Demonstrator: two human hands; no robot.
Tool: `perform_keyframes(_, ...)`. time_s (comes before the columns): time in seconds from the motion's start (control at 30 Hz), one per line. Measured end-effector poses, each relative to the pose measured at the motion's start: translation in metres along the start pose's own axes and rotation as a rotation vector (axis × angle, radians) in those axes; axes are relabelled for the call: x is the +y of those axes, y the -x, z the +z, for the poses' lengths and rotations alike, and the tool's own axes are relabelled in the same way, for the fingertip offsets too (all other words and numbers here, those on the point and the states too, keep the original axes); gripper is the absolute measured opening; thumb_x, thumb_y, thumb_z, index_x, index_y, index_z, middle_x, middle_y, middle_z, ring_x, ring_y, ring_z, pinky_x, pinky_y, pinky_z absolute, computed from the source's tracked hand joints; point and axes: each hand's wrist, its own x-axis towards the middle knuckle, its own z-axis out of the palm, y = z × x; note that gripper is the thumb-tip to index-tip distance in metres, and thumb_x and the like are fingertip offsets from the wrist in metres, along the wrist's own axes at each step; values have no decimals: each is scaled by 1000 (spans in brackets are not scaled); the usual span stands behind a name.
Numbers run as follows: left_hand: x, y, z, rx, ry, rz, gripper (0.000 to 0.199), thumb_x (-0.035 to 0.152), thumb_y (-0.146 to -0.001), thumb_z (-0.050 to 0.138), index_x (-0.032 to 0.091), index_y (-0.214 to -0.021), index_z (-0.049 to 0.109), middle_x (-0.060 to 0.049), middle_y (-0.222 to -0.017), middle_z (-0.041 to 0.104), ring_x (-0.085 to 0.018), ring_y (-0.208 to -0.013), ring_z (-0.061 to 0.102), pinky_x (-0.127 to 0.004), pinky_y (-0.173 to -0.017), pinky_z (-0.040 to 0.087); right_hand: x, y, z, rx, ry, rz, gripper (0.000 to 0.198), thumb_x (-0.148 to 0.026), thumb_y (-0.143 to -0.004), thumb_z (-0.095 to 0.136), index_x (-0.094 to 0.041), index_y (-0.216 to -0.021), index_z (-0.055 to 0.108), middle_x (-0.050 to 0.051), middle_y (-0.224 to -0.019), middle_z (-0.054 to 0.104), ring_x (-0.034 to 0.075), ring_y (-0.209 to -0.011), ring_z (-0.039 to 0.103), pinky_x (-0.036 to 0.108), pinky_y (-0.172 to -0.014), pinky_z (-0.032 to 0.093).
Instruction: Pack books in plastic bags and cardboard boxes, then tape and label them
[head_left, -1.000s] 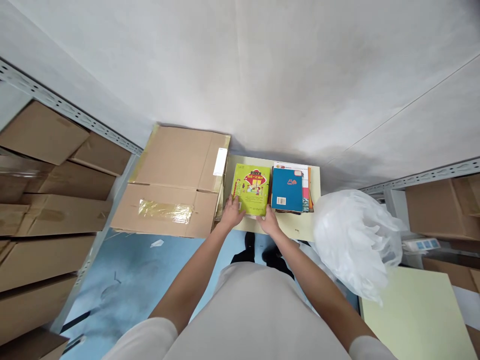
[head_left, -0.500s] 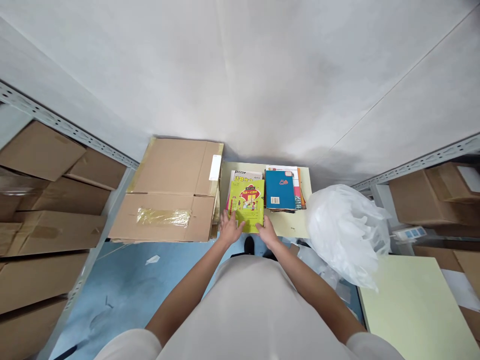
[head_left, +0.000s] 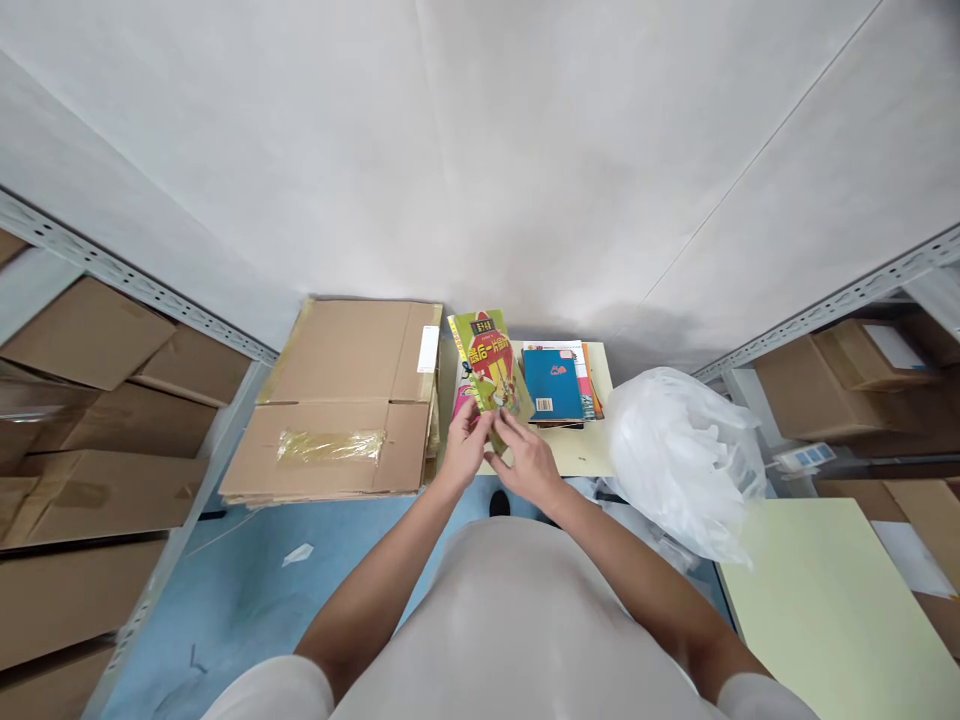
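Observation:
A yellow-green book [head_left: 491, 365] with a red shape on its cover is lifted and tilted over the small table. Its lower left edge is gripped by my left hand [head_left: 466, 445], thumb and fingers closed on it. My right hand [head_left: 529, 460] pinches the bottom edge, its fingertips near the left hand's. Partly hidden beneath is another book with a pink corner [head_left: 463, 400]. Just right of the raised book lies a blue book [head_left: 553, 385] with a barcode, on top of a stack with colourful edges.
Flattened cardboard boxes [head_left: 345, 400] lie at the left, partly over the cream table [head_left: 592, 455]. A white plastic bag [head_left: 679, 460] bulges at its right. Shelves of cartons [head_left: 105, 420] flank both sides. A pale green tabletop [head_left: 832, 590] is at lower right.
Both hands have taken hold of the yellow-green book and raised it from its pile, tilting it. My right hand has come closer to the left. The view has shifted slightly.

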Motion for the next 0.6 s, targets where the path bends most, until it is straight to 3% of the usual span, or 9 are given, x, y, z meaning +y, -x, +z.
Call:
perform_keyframes(0.07, -1, 0, -5, 28, 79, -3, 44, 43, -81, 58, 17, -117, 57, -9, -118, 65, -23, -107, 62, -35, -90, 50, 2, 4, -8, -26, -6, -67, 56, -35, -78, 64, -25, -133, 53, 8, -142, 47, 29, -129, 45, 44, -106, 40)
perform_keyframes(0.13, -1, 0, -8, 51, 144, -30, 41, 39, -78, 60, 18, -114, 58, -7, -116, 66, -23, -107, 62, -34, -90, 50, 12, 9, -22, 53, -9, -69, 48, -35, -79, 64, -27, -126, 59, 9, -137, 51, 29, -126, 48, 46, -106, 39)
perform_keyframes(0.2, 1, 1, -7, 23, 212, -115, 40, 35, -75, 62, 20, -111, 59, -5, -113, 68, -22, -105, 63, -34, -88, 51, 28, 17, -41, 234, -4, 29, 47, -35, -80, 63, -27, -126, 59, 10, -136, 49, 29, -127, 45, 49, -108, 36)
perform_keyframes(0.3, 8, 5, 9, -83, 283, -271, 39, 31, -69, 64, 22, -107, 61, -3, -105, 71, -22, -100, 65, -35, -86, 51, 56, 34, -72, 459, -109, 262, 70, -44, -77, 67, -28, -140, 42, 11, -147, 36, 32, -137, 32, 55, -110, 31)
perform_keyframes(0.37, 11, 7, 28, -172, 288, -348, 39, 29, -66, 66, 21, -103, 62, -3, -101, 72, -23, -98, 66, -35, -85, 52, 71, 50, -93, 498, -320, 397, 88, -49, -72, 70, -28, -146, 27, 12, -150, 32, 33, -138, 31, 56, -107, 34)
perform_keyframes(0.43, 10, 11, 53, -270, 278, -404, 39, 28, -64, 67, 21, -103, 63, -4, -99, 73, -24, -96, 67, -36, -85, 52, 79, 71, -112, 506, -597, 475, 94, -51, -69, 72, -29, -146, 24, 13, -144, 43, 33, -130, 44, 55, -100, 42)
perform_keyframes(0.53, 0, 18, 97, -435, 242, -462, 42, 28, -65, 66, 20, -106, 64, -5, -98, 73, -24, -94, 67, -36, -83, 52, 82, 112, -139, 564, -928, 480, 73, -51, -71, 71, -28, -134, 42, 10, -119, 65, 31, -106, 64, 49, -87, 53)
perform_keyframes(0.6, -9, 26, 129, -556, 210, -499, 44, 29, -67, 65, 19, -109, 64, -6, -98, 73, -24, -93, 68, -35, -82, 52, 83, 144, -156, 698, -1007, 459, 54, -51, -75, 67, -27, -121, 53, 7, -107, 71, 29, -98, 67, 44, -81, 55)
